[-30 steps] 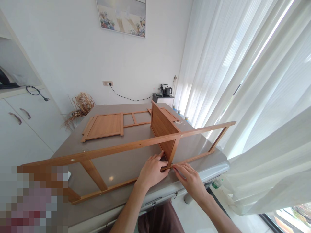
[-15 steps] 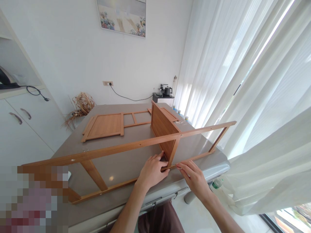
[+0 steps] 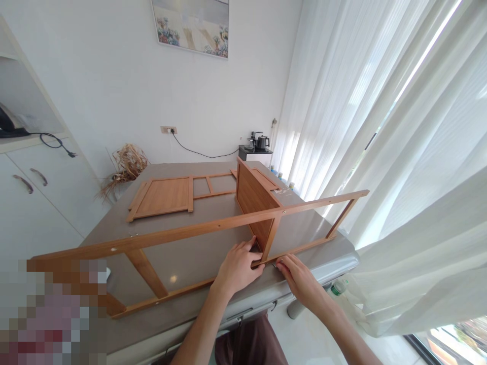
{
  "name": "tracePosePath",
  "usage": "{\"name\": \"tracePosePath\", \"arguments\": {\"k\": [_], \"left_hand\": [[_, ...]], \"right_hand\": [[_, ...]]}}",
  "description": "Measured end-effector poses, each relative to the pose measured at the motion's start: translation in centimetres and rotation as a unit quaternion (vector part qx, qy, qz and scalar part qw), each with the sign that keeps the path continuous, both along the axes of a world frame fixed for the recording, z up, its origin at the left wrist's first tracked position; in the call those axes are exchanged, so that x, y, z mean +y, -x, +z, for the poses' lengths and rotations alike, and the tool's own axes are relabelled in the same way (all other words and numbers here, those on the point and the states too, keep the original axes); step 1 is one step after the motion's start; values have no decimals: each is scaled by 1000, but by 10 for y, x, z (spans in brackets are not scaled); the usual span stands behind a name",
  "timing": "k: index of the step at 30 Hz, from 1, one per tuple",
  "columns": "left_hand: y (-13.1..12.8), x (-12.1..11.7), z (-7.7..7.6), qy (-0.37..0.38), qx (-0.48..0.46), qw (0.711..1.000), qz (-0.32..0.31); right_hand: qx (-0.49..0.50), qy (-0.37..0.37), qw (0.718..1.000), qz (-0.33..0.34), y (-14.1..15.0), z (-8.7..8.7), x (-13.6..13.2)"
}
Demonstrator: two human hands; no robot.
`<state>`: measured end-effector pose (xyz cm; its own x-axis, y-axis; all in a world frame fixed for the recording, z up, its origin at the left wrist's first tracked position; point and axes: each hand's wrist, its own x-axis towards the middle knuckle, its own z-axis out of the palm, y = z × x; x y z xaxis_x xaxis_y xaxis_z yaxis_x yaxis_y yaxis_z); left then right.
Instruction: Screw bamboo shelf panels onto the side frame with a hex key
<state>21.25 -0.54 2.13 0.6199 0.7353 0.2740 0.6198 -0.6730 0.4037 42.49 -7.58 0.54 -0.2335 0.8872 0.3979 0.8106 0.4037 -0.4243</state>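
Note:
A long wooden ladder-like frame (image 3: 182,233) stands on its edge along the near side of the table, and a wooden shelf panel (image 3: 255,190) meets one of its crosspieces. My left hand (image 3: 239,263) is closed around the frame's lower rail at the foot of that crosspiece, thumb and fingers on either side. Just to the right, my right hand (image 3: 294,271) pinches at the same rail, close to the joint. Its fingertips hide most of whatever they hold; only a tiny shiny bit shows.
Another flat wooden panel (image 3: 163,197) with a frame section lies farther back on the grey table (image 3: 213,215). Small loose bits lie by the far right panel. A pixelated patch covers the frame's left end. White curtains (image 3: 380,126) hang at the right, beside a plastic bottle (image 3: 337,288).
My right hand has turned slightly and its fingers have curled closer to the rail. The left hand keeps its hold and the wooden frame stays in place.

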Motion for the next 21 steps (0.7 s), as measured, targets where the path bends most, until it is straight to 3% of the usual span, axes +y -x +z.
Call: {"name": "tracePosePath", "arguments": {"k": [15, 21], "left_hand": [[1, 0, 0, 11, 5, 1000, 2], [1, 1, -1, 5, -4, 1000, -3]], "right_hand": [[-50, -38, 998, -16, 0, 4, 2], [-16, -10, 1000, 0, 7, 10, -7]]}}
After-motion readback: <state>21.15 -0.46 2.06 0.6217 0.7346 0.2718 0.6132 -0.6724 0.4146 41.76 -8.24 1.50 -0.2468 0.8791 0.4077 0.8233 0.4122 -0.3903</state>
